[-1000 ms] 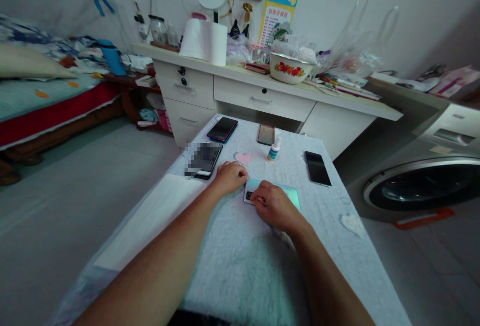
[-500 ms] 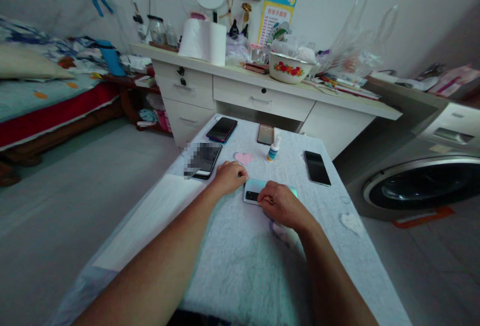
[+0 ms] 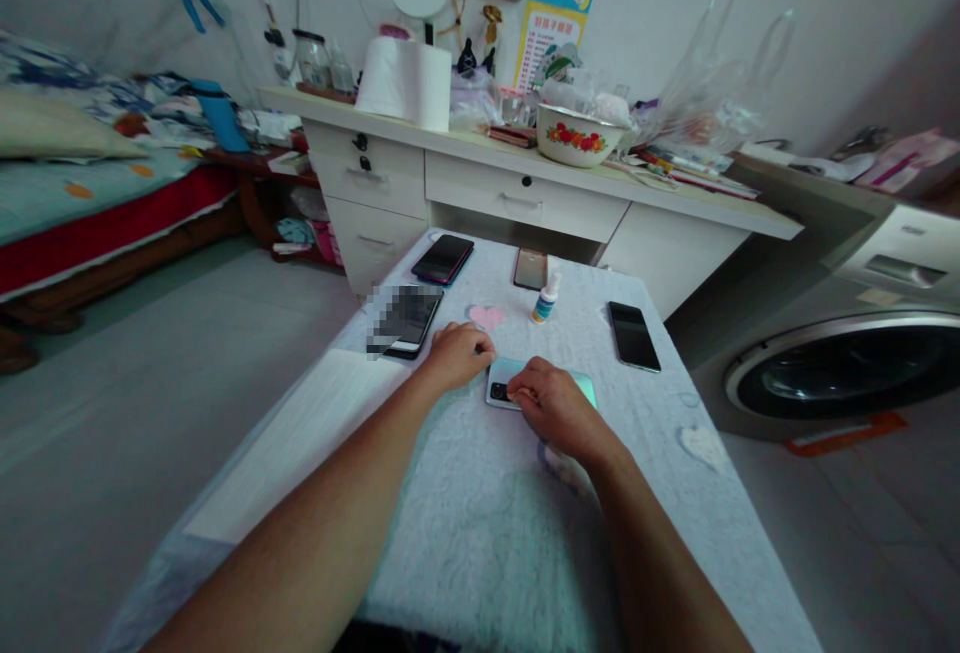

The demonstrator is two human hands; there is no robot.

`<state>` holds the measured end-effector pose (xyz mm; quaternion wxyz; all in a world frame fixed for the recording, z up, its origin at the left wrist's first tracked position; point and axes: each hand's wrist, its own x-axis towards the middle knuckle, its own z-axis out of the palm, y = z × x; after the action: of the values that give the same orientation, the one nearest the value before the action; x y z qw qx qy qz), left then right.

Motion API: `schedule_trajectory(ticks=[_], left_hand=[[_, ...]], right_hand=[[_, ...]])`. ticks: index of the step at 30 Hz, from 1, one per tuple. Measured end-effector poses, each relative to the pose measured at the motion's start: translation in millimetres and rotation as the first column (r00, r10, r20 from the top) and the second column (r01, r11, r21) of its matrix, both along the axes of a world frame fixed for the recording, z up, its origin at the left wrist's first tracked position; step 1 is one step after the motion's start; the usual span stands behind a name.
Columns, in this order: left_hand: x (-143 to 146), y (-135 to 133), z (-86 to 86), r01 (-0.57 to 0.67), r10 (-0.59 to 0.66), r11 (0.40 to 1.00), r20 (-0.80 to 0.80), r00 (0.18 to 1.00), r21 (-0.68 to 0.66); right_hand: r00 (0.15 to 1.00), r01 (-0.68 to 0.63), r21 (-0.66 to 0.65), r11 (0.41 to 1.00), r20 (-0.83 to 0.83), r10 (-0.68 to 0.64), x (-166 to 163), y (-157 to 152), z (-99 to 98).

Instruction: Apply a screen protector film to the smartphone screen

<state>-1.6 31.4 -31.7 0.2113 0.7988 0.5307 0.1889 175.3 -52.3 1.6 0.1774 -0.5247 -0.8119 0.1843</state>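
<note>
A pale turquoise smartphone (image 3: 577, 390) lies back side up on the cloth-covered table, its dark camera block toward the left. My left hand (image 3: 459, 353) is closed, with its fingertips at the phone's upper left corner. Over the middle of the phone's back, my right hand (image 3: 553, 403) is bunched in a pinch beside the camera block. Something small and tan shows at its fingertips, too little of it to name. Just beyond the phone stands a small white spray bottle (image 3: 545, 301) with a blue and orange label.
A dark phone (image 3: 634, 336) lies to the right. On the left are a partly blurred-out phone (image 3: 420, 318) and another dark phone (image 3: 444, 258). A brownish phone case or phone (image 3: 531, 269) lies at the far edge. Behind stands a white desk (image 3: 480, 195); a washing machine (image 3: 847, 303) is at right.
My right hand has shifted slightly left across the phone's back, toward the camera block. The left hand stays at the corner.
</note>
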Motion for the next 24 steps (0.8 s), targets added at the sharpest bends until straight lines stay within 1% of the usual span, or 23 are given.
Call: schedule_trajectory(ticks=[7,15,20,24], left_hand=[[0.5,-0.2,1.1,-0.005,0.004,1.0,-0.01,1.0,-0.002],[0.3,-1.1,2.1,0.0,0.0,1.0,-0.02,1.0,0.001],[-0.2,-0.6,1.6,0.0,0.0,1.0,-0.019,1.0,-0.002],[-0.4,0.0,0.9,0.002,-0.002,1.0,-0.021,1.0,0.004]], right_hand=[[0.996,0.087,0.037,0.995,0.013,-0.088,-1.8,3.2,-4.9],[0.986,0.154,0.069,0.986,0.045,-0.157,-0.9,6.0,-7.7],[0.986,0.162,0.058,0.985,0.029,-0.164,-1.0,5.7,-9.4],[0.991,0.134,0.05,0.99,0.003,-0.134,-0.3,4.1,-8.5]])
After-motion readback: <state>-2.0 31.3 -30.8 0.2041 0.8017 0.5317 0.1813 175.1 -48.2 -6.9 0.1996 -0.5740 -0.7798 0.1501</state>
